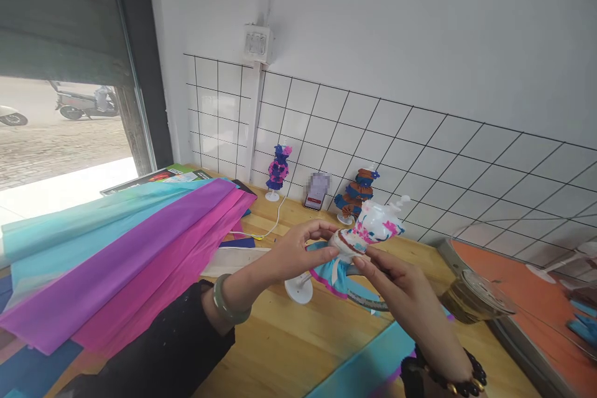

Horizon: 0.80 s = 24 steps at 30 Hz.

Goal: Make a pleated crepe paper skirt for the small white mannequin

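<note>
A small white dress-form mannequin (pixel 374 224) with pink and blue specks on its bust is tilted, its top toward the upper right and its round white base (pixel 299 288) toward the lower left. Around its lower part hangs a blue skirt (pixel 332 275) with a pink edge. My left hand (pixel 305 250) grips the waist from the left, the thumb lying along it. From the right, my right hand (pixel 396 277) pinches the same waist, where a pale band with a brown line runs round. A roll of tape (pixel 368 293) lies beneath, partly hidden by my hands.
Purple, pink and light-blue sheets (pixel 153 261) cover the table's left side. Two dressed mannequins (pixel 278 168) and a propped phone (pixel 317 191) stand along the wall. At right are a lidded container (pixel 478 298) and an orange-surfaced tray (pixel 522 289). A blue strip (pixel 364 360) lies in front.
</note>
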Available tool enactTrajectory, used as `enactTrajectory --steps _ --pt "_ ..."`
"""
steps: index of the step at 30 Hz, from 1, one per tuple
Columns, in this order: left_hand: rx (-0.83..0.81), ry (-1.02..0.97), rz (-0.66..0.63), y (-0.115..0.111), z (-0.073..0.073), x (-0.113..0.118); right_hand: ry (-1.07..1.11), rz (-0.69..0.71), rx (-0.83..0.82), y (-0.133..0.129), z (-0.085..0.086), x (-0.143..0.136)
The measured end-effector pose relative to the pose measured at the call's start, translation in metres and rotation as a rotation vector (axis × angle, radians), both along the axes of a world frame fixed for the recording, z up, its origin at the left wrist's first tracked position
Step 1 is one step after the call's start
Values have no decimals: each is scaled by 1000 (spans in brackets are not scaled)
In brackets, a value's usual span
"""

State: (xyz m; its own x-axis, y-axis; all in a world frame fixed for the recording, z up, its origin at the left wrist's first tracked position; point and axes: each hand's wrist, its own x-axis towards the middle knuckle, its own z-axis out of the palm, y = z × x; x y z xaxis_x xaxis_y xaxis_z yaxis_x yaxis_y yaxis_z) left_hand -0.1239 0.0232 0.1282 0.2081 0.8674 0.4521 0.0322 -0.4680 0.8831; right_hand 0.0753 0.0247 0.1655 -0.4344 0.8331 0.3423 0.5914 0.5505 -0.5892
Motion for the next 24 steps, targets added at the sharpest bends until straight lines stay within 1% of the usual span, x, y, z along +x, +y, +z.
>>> enactTrajectory --steps 4,8,12,16,21,24 --pt "-19 40 35 -1 -1 2 -6 27 -16 -1 1 -3" --pt "-35 49 49 0 -1 3 -22 46 -34 0 -1 -3" --pt "4 46 87 0 -1 4 -34 -7 -46 3 -6 -1" --pt "7 47 153 0 -1 5 -25 -65 -61 7 -10 1" --pt "46 51 285 3 -2 4 -17 -67 -83 6 -8 2" --pt "44 55 322 5 -3 4 -29 -62 -65 4 -8 1"
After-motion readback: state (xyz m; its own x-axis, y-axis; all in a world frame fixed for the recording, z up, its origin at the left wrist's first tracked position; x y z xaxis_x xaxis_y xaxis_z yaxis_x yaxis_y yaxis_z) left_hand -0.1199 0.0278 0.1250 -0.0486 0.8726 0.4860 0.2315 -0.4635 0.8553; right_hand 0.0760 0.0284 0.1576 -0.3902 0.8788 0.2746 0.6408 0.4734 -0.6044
